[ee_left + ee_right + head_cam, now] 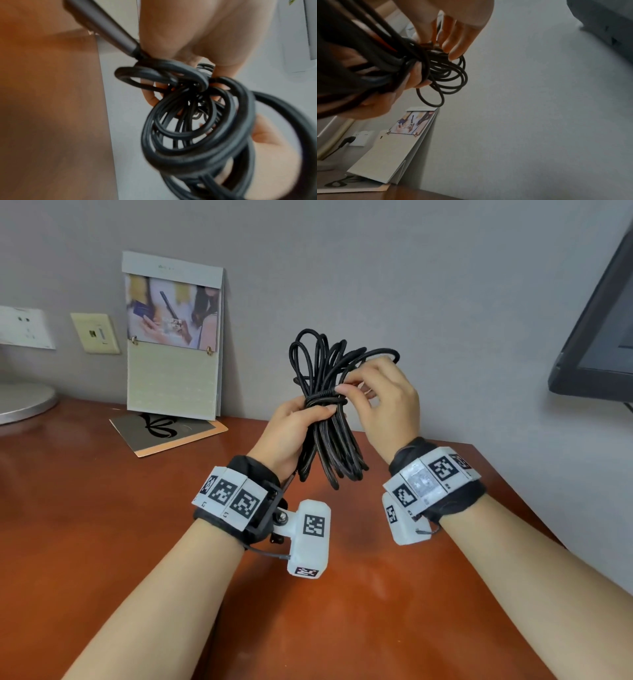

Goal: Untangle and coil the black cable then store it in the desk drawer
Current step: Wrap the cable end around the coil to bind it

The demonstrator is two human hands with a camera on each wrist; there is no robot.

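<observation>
My right fingers [346,387] are pressed together on a strand of the cable [325,419], just at the tight wraps around the middle of the bundle. The thumb and first finger pinch it; the other fingers of the right hand [387,405] are bent loosely behind. In the right wrist view the same fingertips [453,54] touch the wrapped part, but the picture is blurred and I cannot tell which strand they take.

My left hand [291,429] grips the bundle below the wraps, the thumb lying across the front and the fingers closed around the back. The cable is in the air above the desk [102,525], between both hands. It is coiled in long loops: some stand up above the wraps like a fan, the others hang down under the left hand. Its surface looks braided and matt, round in section. In the left wrist view a straight dark plug body [106,27] comes out of the coil [197,128] near the palm.

The desk is reddish-brown, smooth and a little shiny. Its right edge runs close under my right forearm, and the near surface below the hands is bare. A monitor [599,337] stands at the right, well apart. At the back left a calendar [173,337] leans on the grey wall, with a flat card [168,433] in front of it.
</observation>
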